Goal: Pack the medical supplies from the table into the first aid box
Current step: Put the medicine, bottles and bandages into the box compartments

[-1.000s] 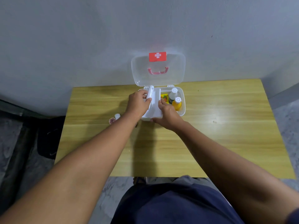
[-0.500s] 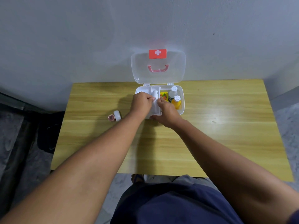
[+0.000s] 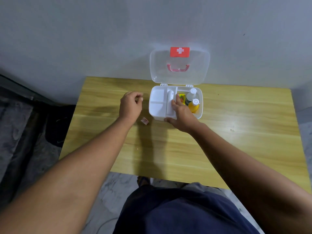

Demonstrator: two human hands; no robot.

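The first aid box (image 3: 175,103) sits open at the far edge of the wooden table (image 3: 236,141), its clear lid (image 3: 179,66) standing up against the wall. Inside, a white tray (image 3: 158,103) fills the box's left half, with a white roll (image 3: 170,97) along the tray's right channel. In the box's right half stand a white-capped bottle (image 3: 190,97) and an orange bottle (image 3: 194,106), with a yellow packet (image 3: 181,97) just beside them.

My right hand (image 3: 181,114) rests on the box, fingers spread across the tray's right edge and thumb against the front wall, steadying it. My left hand (image 3: 130,106) hovers just left of the box, fingers curled loosely inward; I cannot tell whether they pinch anything.

One small reddish item (image 3: 144,120) lies on the table near the box's front-left corner, below my left hand.

I judge it very light, thin and likely crinkly, easy to flick away. I would pinch it by its edges between thumb and forefinger. The box looks light and stiff, prone to sliding, so bracing it makes sense.
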